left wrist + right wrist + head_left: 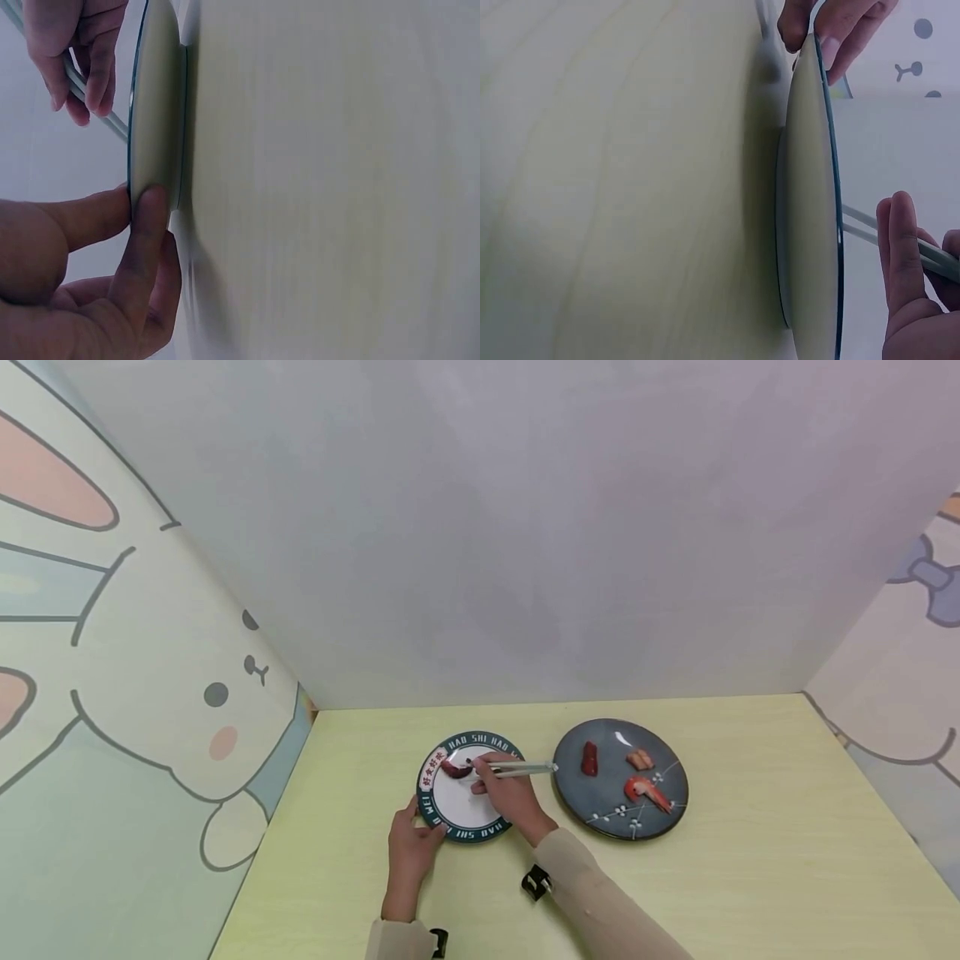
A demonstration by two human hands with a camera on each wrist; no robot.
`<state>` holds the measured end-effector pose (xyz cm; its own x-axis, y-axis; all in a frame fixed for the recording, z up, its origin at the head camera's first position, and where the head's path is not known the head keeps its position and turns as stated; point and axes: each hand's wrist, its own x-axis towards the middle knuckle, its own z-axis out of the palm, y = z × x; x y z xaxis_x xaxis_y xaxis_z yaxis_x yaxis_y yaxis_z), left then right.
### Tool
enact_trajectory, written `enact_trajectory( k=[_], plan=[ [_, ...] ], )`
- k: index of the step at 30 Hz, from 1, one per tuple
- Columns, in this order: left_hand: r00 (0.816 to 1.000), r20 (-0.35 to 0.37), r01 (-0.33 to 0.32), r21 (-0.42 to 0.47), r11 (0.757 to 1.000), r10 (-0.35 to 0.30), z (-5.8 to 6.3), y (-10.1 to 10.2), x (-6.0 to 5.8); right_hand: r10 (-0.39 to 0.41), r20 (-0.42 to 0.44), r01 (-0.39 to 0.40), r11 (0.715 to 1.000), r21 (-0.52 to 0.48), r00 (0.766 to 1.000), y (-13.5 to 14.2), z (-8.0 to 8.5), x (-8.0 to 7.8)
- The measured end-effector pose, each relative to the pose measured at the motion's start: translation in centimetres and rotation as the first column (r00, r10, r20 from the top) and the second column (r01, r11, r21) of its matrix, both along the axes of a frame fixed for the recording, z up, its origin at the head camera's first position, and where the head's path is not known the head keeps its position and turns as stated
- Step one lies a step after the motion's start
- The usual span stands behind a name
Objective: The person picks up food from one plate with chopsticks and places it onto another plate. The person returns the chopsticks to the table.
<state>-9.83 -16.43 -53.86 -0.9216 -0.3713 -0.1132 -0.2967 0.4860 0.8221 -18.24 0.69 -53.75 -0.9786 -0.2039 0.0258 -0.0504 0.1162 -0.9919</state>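
My right hand (pixel 512 795) holds a pair of pale green chopsticks (pixel 531 768) over the white plate (pixel 459 797) with a dark green lettered rim. Near their tips a dark red curved piece of food (pixel 454 770) shows at the plate's upper left. My left hand (pixel 412 843) pinches the near left edge of that plate between thumb and fingers. From the side, in the left wrist view, the plate (pixel 156 97) stands on its foot on the table. The right wrist view shows the chopsticks (pixel 939 259) slanting down behind the plate's rim.
To the right lies a dark blue-grey plate (pixel 600 806) with a white blossom pattern. On it are a dark red piece of meat (pixel 589 759), a pale pinkish piece (pixel 641 760) and a shrimp (pixel 647 793). A grey wall (pixel 525 568) rises behind the light wooden table (pixel 772 827).
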Motion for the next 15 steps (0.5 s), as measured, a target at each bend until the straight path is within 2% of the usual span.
enact_trajectory(
  k=[6,15],
  plan=[
    [1.0,-0.004,0.005,0.009,1.0,-0.005,0.19,0.06,0.03,-0.005,0.041,0.006,1.0,-0.012,0.999,-0.27,0.05,-0.23],
    [1.0,-0.01,0.001,0.017,1.0,0.0,0.08,0.0,0.07,-0.066,0.061,0.067,0.998,-0.013,0.996,-0.76,-0.14,-0.24]
  ],
)
